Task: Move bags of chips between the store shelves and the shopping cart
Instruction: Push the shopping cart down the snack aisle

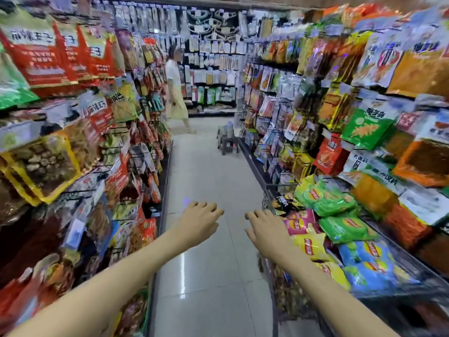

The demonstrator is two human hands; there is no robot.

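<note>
Both my arms reach forward over the aisle floor. My left hand (198,220) hovers with loosely curled fingers and holds nothing. My right hand (266,229) is also empty, its fingers relaxed, just left of the shopping cart (269,193). The cart stands at the right against the shelves and is piled with bags of chips: green bags (325,198), a pink bag (298,223), a yellow bag (312,246) and blue bags (371,261). The picture is blurred by motion.
Snack shelves (80,147) line the left side and more shelves (364,117) the right. A person in a light dress (176,91) walks across the far end of the aisle. A small dark stool (228,142) stands by the right shelves. Grey tiled floor (206,239) runs between.
</note>
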